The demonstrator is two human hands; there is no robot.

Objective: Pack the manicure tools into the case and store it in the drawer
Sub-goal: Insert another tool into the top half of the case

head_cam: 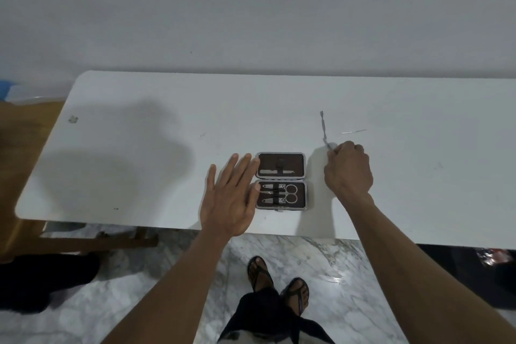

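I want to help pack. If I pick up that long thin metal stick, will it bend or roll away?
The metal tool looks thin and rigid, so probably stiff and light. It lies flat on the smooth table, so it may slide; the right hand pinches one end.

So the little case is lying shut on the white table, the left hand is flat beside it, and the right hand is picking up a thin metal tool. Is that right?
Not quite: the case is lying open, not shut. The head view shows both halves spread flat, with scissors and other tools strapped inside. The rest holds: the left hand is flat beside it on the white table, and the right hand pinches a thin metal tool.
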